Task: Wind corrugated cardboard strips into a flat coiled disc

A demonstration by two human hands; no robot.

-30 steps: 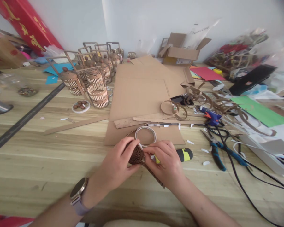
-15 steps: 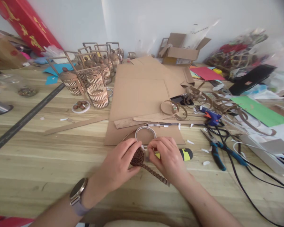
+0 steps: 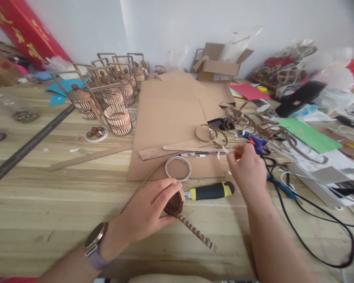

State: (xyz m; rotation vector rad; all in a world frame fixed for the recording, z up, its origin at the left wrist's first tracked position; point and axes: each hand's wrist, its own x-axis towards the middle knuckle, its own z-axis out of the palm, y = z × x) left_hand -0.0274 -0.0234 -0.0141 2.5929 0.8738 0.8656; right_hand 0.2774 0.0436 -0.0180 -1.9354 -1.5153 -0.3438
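Note:
My left hand [image 3: 153, 204] is wrapped round a coil of corrugated cardboard strip [image 3: 173, 205], its ridged loose end [image 3: 197, 232] trailing down to the right over the wood. Over the cardboard's front right edge, my right hand [image 3: 246, 163] pinches a small white paper scrap [image 3: 225, 149] between thumb and fingers. Between the hands lies a utility knife [image 3: 211, 191] with a black and yellow handle, its blade end close to the coil. Just beyond my left hand rests a roll of white tape [image 3: 178, 168].
A flat cardboard sheet [image 3: 168, 114] covers the middle of the table. Small woven baskets [image 3: 118, 118] and a dish of brown beads [image 3: 96, 134] stand to the left. On the right lie curled strips [image 3: 247, 120], a blue glue gun [image 3: 255, 141], and black cables [image 3: 297, 239].
My right hand has left the coil and moved right and away from me, carrying a white scrap. The utility knife is now uncovered. My left hand stays on the coil.

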